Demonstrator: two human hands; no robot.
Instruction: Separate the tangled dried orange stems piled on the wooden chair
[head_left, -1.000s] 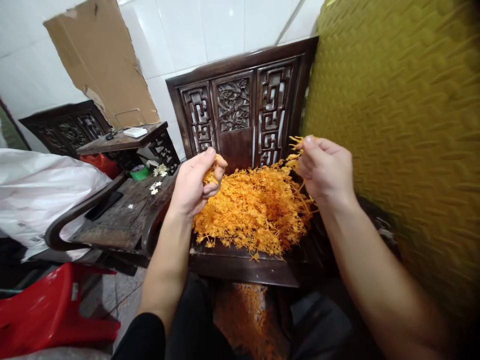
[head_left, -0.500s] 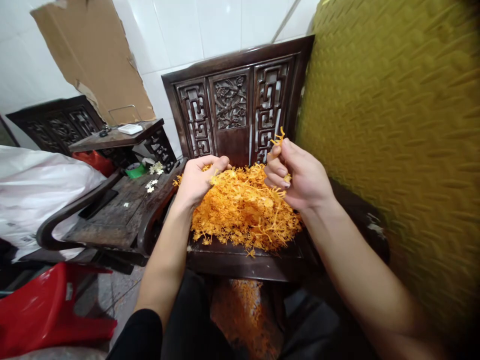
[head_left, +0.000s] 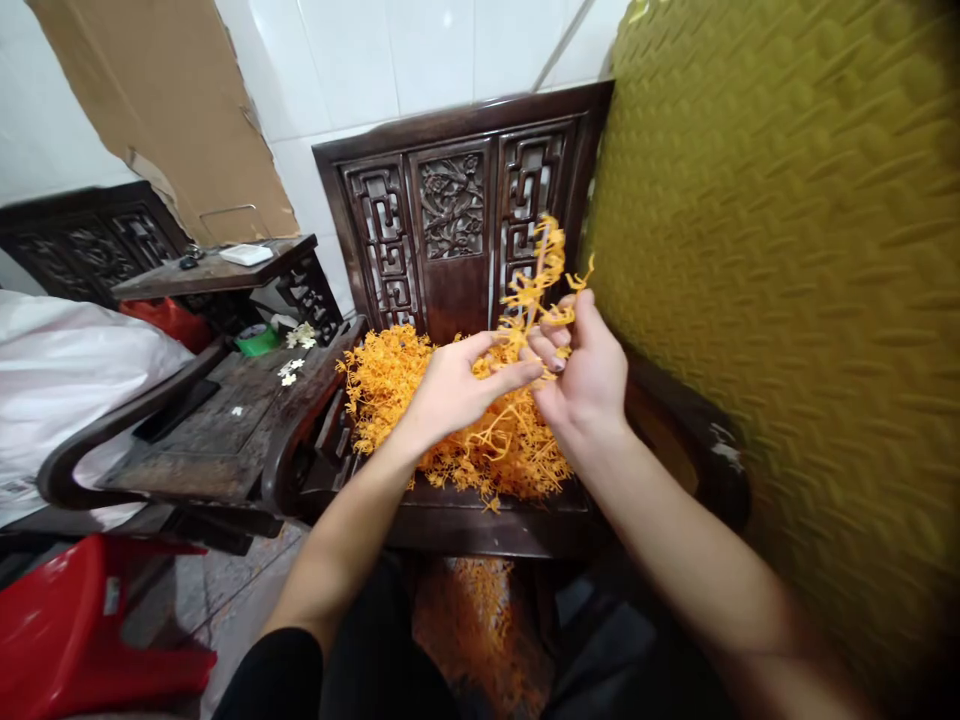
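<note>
Red plastic stool [head_left: 90,640]: lower left corner, on the floor.

White plastic sack [head_left: 67,380]: left edge, behind the arm of a dark side table.

Dark side table [head_left: 225,420]: left of centre; a few small white flowers [head_left: 289,372] lie on its top.

Cardboard sheet [head_left: 172,110]: leans on the white tiled wall, upper left.

Carved wooden chair [head_left: 450,230]: centre, openwork back upright against the wall.

Heap of orange flower sprigs [head_left: 390,385]: fills the chair seat; more orange pieces show on the floor below the seat edge.

Left hand [head_left: 454,390]: above the heap, thumb and fingers pinched narrowly on the lower stems of a raised orange sprig [head_left: 536,280].

Orange sprig: stands upright above the heap, in front of the chair back, between both hands.

Right hand [head_left: 589,365]: just beside the left, fingertips touching it, fingers curled closed on the same sprig's stem.

Yellow woven panel [head_left: 787,250]: fills the right side, beside the chair.
</note>
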